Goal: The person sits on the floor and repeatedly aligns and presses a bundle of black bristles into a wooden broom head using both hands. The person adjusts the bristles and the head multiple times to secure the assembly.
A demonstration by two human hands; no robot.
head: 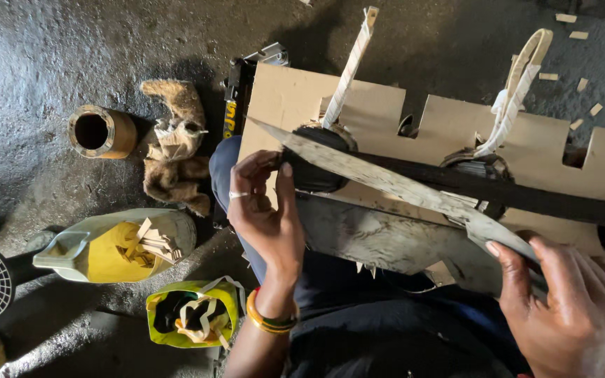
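Hands work over a notched cardboard frame lying across the person's lap. Left hand, wearing a ring and bangles, pinches a dark round bundle at the frame's near edge, fingers curled around it. Right hand grips the wide end of a long, worn blade, thumb pressed on its flat side, the tip pointing left past the bundle. On the floor to the left sit a cut yellow jug of sticks, a green bag and a small drum.
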